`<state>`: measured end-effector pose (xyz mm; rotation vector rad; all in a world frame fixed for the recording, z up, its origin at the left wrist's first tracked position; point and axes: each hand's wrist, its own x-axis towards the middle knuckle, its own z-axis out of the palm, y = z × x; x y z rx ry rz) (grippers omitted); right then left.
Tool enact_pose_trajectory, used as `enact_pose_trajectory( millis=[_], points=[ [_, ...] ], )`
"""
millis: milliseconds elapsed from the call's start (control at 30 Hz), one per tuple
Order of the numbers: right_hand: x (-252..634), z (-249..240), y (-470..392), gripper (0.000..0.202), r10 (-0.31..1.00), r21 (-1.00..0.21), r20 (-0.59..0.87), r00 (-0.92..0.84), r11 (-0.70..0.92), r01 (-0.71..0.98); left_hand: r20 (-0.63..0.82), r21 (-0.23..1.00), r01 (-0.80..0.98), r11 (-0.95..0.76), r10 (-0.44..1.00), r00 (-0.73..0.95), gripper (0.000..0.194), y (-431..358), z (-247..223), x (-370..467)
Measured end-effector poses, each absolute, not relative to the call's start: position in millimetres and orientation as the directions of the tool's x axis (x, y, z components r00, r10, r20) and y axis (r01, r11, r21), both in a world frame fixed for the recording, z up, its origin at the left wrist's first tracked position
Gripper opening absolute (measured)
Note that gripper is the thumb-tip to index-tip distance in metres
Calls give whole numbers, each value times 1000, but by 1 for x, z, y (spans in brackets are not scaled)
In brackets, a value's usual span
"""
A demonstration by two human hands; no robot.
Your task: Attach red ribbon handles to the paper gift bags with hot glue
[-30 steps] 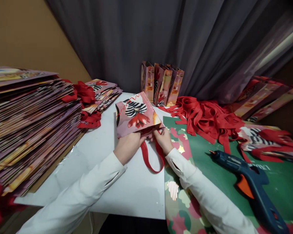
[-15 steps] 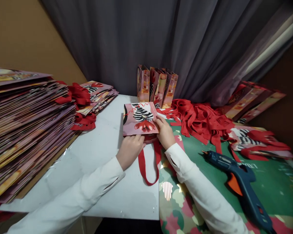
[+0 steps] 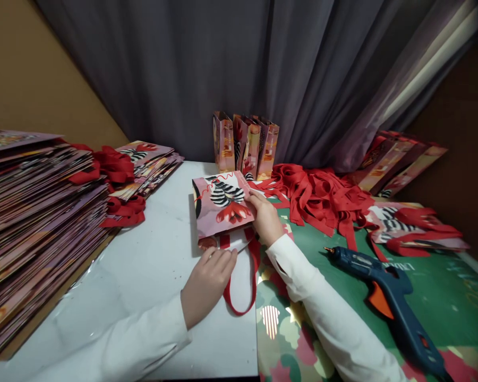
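Observation:
A small paper gift bag [image 3: 223, 209] with a zebra-stripe and red flower print lies at the middle of the white tabletop. Its mouth faces me and gapes a little, with pale inner paper and red ribbon showing. My right hand [image 3: 266, 218] grips the bag's right side, thumb on top. At the near edge of the mouth is my left hand [image 3: 207, 281], its fingers curled together on the lower panel; their tips are partly hidden. A red ribbon handle [image 3: 241, 312] loops from the mouth toward me, between my hands.
A tall stack of flat printed bags [image 3: 35, 228] stands at left, with red ribbons [image 3: 117, 164] beside it. Several upright bags [image 3: 245, 146] stand by the curtain. Right are a red ribbon heap [image 3: 318, 196], a bag with red handles [image 3: 406, 228] and a glue gun [image 3: 386, 289] on a green sheet.
My left hand has drawn back toward me, and the bag's mouth gapes wider, showing its inside. The bag has turned slightly in my right hand. The whole view has shifted a little.

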<state>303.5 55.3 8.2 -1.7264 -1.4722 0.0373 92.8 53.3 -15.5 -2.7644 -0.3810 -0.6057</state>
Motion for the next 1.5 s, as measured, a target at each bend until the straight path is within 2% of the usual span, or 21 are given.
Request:
enact_pose_trajectory(
  millis=[267,433,600,733,900,967,1100,1167,1267,1333,1400,1500],
  points=[
    [313,-1,62,30,839,-605,449,307,33,795,478,-49,383,-922,315,820,48,59,-13,87],
    [309,13,55,32,879,-512,384,282,-51,857,455,50,423,-905,397,797,51,62,-11,84],
    [306,27,50,32,905,-347,306,295,-182,920,447,-10,413,-911,366,817,52,71,-10,75],
    [308,26,51,32,907,-311,306,291,-194,931,406,-8,402,-916,364,838,55,78,-9,68],
    [313,24,50,36,908,-284,350,230,-130,950,330,-11,327,-945,305,893,75,88,-7,61],
    [317,23,50,43,916,-284,357,184,-81,955,315,-16,306,-952,285,905,79,91,-6,59],
    [319,24,50,71,936,-270,336,102,-8,963,309,-44,294,-955,267,913,77,95,-7,59],
    [312,27,46,74,916,-229,385,115,-26,973,301,-43,284,-958,258,918,76,97,-6,61],
    [283,29,27,63,821,-182,533,203,-123,976,285,-13,281,-960,266,921,76,98,-6,62],
    [255,28,7,45,762,-241,592,264,-146,960,279,8,285,-959,276,920,75,99,-6,63],
    [227,23,-14,29,766,-343,575,289,-95,935,275,25,284,-958,280,920,75,99,-6,63],
    [199,12,-36,21,891,-406,424,163,27,913,267,49,286,-957,289,919,78,101,-6,64]
  ],
)
